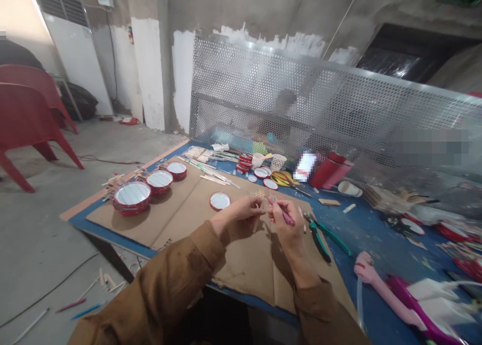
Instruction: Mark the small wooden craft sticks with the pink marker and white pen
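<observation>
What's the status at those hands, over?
Right hand gripping pink tool. Left hand pinched close by, contents unclear. Red-rimmed disc lying on cardboard. Green pliers beside right hand.

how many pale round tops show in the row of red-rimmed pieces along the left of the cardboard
3: the nearest top, the middle top and the farthest top. The nearest looks to sit on a stack, so more may be hidden underneath.

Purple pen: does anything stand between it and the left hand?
Nothing visible does: the purple pen, in the right hand, ends close to the left hand. Anything tiny between is too small to tell.
</observation>
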Motion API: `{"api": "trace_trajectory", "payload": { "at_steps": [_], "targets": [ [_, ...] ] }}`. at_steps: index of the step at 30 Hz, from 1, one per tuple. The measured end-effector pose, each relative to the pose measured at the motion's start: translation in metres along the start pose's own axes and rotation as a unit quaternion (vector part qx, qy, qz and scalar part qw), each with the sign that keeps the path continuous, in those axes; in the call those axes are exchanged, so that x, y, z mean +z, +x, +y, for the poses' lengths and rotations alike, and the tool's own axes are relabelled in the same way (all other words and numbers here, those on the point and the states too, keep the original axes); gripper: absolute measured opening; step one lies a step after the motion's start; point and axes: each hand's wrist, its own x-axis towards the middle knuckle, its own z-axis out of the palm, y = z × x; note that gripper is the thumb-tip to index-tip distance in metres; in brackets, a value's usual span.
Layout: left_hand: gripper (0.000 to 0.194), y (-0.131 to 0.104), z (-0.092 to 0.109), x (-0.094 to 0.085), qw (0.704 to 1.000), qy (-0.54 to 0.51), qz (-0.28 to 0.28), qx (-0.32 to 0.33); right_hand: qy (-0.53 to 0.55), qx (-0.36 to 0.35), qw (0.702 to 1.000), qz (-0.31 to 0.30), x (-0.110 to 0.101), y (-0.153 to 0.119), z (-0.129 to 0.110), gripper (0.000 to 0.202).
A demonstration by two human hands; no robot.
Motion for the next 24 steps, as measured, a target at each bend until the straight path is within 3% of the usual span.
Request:
{"api": "trace_trajectory", "payload": {
  "at_steps": [13,24],
  "targets": [
    [0.022,0.0007,-0.0011,0.0002,1.0,-0.003,-0.017,-0.024,0.011,0.014,1.0,-0.008,0.0001,0.0005,0.0004,0.026],
    [0.02,0.0005,-0.0004,-0.0003,1.0,0.016,0.01,0.012,0.004,0.002,1.0,-0.01,-0.0011,-0.0003,-0.0037,0.023]
  ]
}}
